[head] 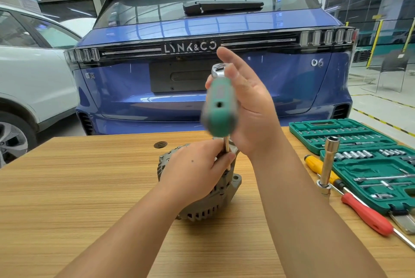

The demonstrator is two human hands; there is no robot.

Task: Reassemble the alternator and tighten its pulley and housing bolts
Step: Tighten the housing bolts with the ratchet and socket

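Wooden table (67, 188): alternator (202, 208) under left hand (193, 170), ratchet (221, 107) against right hand (251, 107).

Alternator (208, 208) — matt cast metal

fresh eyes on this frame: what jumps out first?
The blurred green-handled ratchet at centre frame, standing upright with the right hand open against its handle. Below it, the left hand pinches the ratchet's metal shaft over the grey alternator on the wooden table. Behind looms the blue car, and an open green socket set lies at the table's right edge.
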